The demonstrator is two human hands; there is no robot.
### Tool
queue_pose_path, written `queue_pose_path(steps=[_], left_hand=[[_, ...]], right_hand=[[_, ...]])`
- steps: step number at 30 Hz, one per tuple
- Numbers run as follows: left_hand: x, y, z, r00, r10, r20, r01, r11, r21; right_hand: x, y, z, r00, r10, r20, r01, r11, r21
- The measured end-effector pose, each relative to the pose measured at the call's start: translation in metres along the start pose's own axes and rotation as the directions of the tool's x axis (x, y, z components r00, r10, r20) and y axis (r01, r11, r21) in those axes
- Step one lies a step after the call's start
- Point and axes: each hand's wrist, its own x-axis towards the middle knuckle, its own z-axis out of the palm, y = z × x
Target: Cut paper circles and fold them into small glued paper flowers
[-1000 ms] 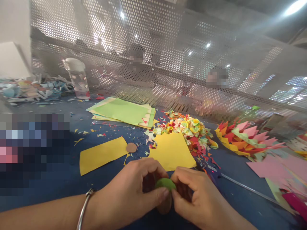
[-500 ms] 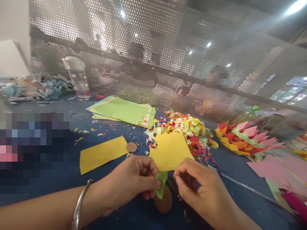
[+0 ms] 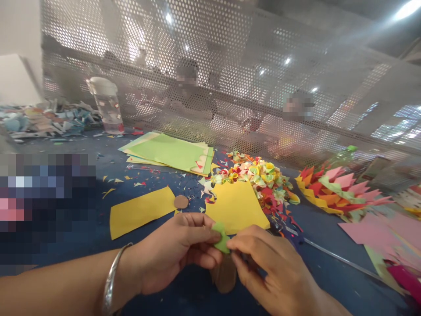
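A small piece of light green paper [image 3: 219, 237] is pinched between the thumb and fingers of my left hand [image 3: 194, 239]. My right hand [image 3: 269, 263] is closed at the right edge of the same piece, its fingertips meeting the paper. Below the paper, partly hidden by my fingers, is a brown rounded piece of cardboard [image 3: 226, 278]. Just beyond my hands lies a yellow paper sheet [image 3: 235, 206]. A yellow paper strip [image 3: 141, 213] rests to the left, with a small brown disc [image 3: 180, 202] at its right end.
Stacked green sheets [image 3: 164, 151] lie farther back. Folded paper pieces [image 3: 263, 171] form a pile, with pointed paper shapes [image 3: 342, 188] to its right. Pink paper [image 3: 368, 232] is at right. A lidded bottle [image 3: 107, 107] stands before a perforated panel [image 3: 213, 87]; people show through it.
My right hand has moved left to the green paper and closed on its edge. The paper has turned and shifted slightly up in my left fingers.
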Motion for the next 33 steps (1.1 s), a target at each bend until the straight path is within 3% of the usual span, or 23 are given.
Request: queue_pose_path(steps=[4,14,22,33], left_hand=[[0.0,-0.002,0.001,1.0,-0.025,0.007,0.025,0.999,0.031],[-0.001,-0.009,0.005,0.995,0.085,0.044,-0.094,0.948,0.305],[-0.002,-0.013,0.004,0.957,0.252,0.141,-0.284,0.908,0.308],[-0.003,-0.013,0.007,0.968,0.231,0.103,-0.252,0.918,0.307]], right_hand=[[-0.002,0.001,0.001,1.0,0.005,0.028,-0.006,1.0,0.014],[0.003,-0.009,0.0,0.998,0.063,0.021,-0.065,0.994,0.083],[0.001,-0.008,0.003,0.967,0.255,0.027,-0.256,0.955,0.15],[0.002,-0.009,0.0,0.939,0.344,0.029,-0.343,0.92,0.19]])
